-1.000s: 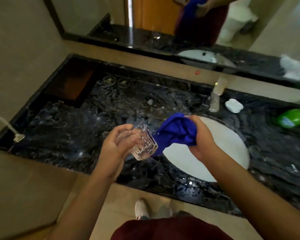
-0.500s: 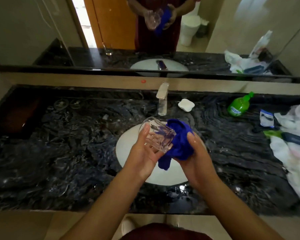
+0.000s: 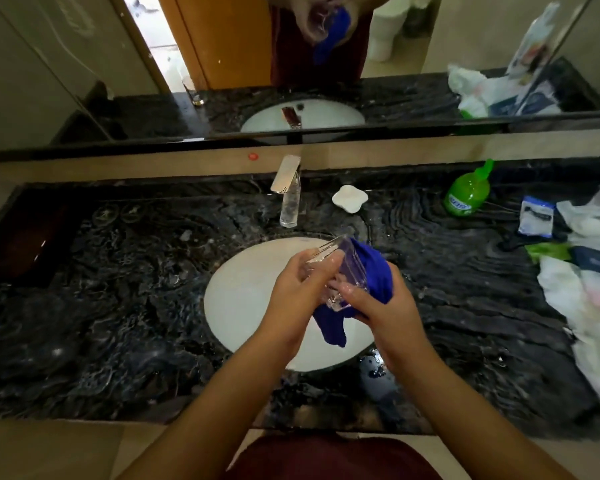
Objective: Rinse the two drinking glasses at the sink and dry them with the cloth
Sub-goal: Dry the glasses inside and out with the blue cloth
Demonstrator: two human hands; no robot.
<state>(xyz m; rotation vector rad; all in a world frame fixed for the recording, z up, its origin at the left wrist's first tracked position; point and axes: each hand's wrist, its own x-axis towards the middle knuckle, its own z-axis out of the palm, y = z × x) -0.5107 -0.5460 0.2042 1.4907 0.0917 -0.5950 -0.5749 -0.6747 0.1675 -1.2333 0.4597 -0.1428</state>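
- The dark marbled surface (image 3: pixel 118 323) fills the middle of the frame from left to right, with a mirror (image 3: pixel 84 64) across the top.
- The white sink (image 3: pixel 243 299) sits at centre, and the tap (image 3: pixel 289 192) stands just above it.
- A heap of white bags (image 3: pixel 589 306) lies at the right edge.
- My left hand (image 3: pixel 298 292) is at centre over the sink, its fingers curled round the glass (image 3: pixel 340 275), which is tilted.
- My right hand (image 3: pixel 385 306) is just right of it, fingers bunching the blue cloth (image 3: pixel 374 268) against the glass; one end of the cloth hangs down over the sink.
- A green bottle (image 3: pixel 466 195) stands at upper right.
- A white soap dish (image 3: pixel 350 199) sits right of the tap.
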